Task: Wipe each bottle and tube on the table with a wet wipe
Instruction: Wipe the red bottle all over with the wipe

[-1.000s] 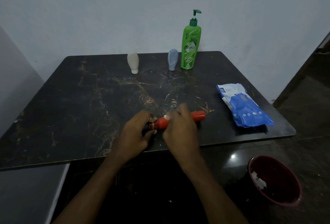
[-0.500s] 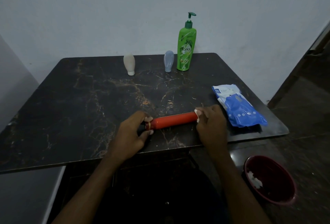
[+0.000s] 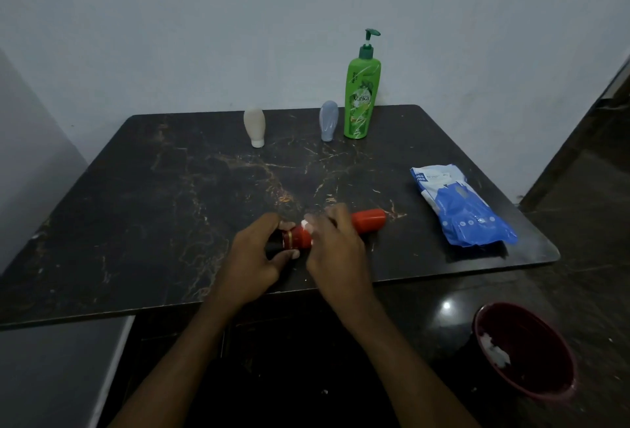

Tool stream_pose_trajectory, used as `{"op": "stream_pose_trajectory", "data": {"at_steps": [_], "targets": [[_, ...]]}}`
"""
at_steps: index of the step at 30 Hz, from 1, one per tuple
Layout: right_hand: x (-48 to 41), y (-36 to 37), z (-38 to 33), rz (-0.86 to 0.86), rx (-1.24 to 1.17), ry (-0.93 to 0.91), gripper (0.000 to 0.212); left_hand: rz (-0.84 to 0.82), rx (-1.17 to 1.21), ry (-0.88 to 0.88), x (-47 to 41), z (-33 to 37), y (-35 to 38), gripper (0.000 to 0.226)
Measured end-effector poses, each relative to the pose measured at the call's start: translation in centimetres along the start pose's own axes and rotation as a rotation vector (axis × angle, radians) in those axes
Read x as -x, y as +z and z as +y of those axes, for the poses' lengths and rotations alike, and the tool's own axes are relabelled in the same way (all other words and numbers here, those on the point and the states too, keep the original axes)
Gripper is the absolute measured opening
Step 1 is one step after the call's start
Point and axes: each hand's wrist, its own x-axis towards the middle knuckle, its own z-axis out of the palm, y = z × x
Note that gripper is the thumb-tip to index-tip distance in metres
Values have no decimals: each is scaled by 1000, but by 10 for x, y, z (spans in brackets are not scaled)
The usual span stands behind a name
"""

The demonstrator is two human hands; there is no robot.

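A red tube (image 3: 370,219) with a black cap lies sideways near the front edge of the dark marble table (image 3: 136,209). My left hand (image 3: 255,257) grips its cap end. My right hand (image 3: 335,243) is wrapped over the tube's middle, pressing a white wet wipe (image 3: 306,225) against it; only a corner of the wipe shows. At the back of the table stand a beige tube (image 3: 254,126), a grey-blue tube (image 3: 328,120) and a tall green pump bottle (image 3: 361,96).
A blue and white pack of wet wipes (image 3: 456,204) lies at the table's right side. On the floor to the lower right stands a dark red bin (image 3: 531,359) holding white used wipes. A wall rises behind the table.
My right hand slid left along the red tube, from its far right end back to its middle near the cap. My left hand stayed on the cap end.
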Motion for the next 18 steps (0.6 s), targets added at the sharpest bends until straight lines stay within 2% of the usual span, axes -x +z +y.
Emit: {"op": "stream_pose_trajectory", "data": {"at_steps": [3, 7, 11, 13, 18], "targets": [[-16, -10, 37, 89, 75, 115, 35, 13, 33, -17, -1, 0, -1, 43], [-31, -26, 80, 156, 94, 189, 21, 35, 139, -59, -5, 0, 0, 42], [-32, -28, 90, 42, 113, 174, 26, 34, 313, -145, -8, 2, -4, 45], [-33, -29, 82, 25, 53, 232, 28, 107, 426, -184, -11, 2, -7, 47], [-20, -16, 50, 118, -206, 377, 24, 446, 823, -340, -29, 5, 2, 43]]}}
